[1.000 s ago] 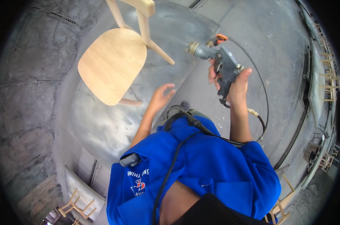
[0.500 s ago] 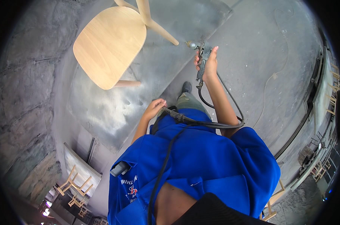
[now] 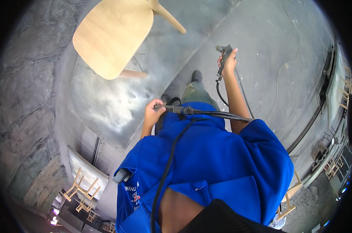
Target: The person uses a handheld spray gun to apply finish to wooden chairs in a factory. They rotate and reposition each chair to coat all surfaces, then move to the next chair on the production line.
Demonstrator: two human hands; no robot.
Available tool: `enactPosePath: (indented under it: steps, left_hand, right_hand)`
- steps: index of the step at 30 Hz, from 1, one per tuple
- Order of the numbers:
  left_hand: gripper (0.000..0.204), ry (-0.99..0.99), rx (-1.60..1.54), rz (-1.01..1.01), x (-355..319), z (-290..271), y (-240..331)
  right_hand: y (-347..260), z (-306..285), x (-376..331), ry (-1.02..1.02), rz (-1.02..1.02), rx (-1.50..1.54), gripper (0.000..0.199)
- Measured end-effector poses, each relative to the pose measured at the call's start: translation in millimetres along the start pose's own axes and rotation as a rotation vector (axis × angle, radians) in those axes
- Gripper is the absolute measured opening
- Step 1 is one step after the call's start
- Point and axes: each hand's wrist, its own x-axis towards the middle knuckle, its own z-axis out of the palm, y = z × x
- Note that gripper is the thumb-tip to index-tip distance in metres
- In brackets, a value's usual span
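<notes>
Since the frame half a second ago, the left hand (image 3: 154, 112) has risen a little off the lap and taken hold of the hose bundle's end, while the right hand (image 3: 229, 63) has swung outward with the spray gun (image 3: 225, 54), away from the chair; the wooden chair (image 3: 115, 37) now sits higher in the view.

In the head view, the left hand pinches the hose bundle (image 3: 207, 112) between thumb and fingers, left of the waist. The right hand is curled round the gun's grip; whether it presses the trigger cannot be told. The gun is held over the floor (image 3: 261, 77), its nozzle toward the left, apart from the chair leg. The chair stands on a grey metal sheet (image 3: 102, 112), its back cut off by the upper edge.

The bundle lies across the waist and crosses the right forearm near the sleeve. One shoe (image 3: 197, 75) shows below the gun. A thin line (image 3: 277, 93) trails over the floor to the right. More chairs stand at lower left (image 3: 80, 186), lower right and far right.
</notes>
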Motion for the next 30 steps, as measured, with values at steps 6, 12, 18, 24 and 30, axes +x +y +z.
enactPosePath:
  steps: [6, 12, 18, 24, 30]
  left_hand:
    - [0.046, -0.160, -0.025, 0.019, 6, -7, 21]
    - [0.046, -0.221, 0.291, 0.079, -25, -12, 34]
    - [0.052, -0.271, 0.326, 0.111, -66, -41, 7]
    - [0.047, -0.147, 0.275, 0.049, -110, -90, -37]
    - [0.036, 0.003, 0.304, -0.151, -148, -124, -73]
  right_hand:
    - [-38, 32, -95, -0.397, -0.476, -0.151, 0.067]
    - [-29, 41, -159, -0.746, -0.428, -0.295, 0.071]
    - [50, 54, -208, -0.860, 0.172, 0.004, 0.096]
    - [175, 83, -194, -0.540, 0.465, 0.075, 0.092]
    - [279, 76, -146, -0.276, 0.527, -0.032, 0.087]
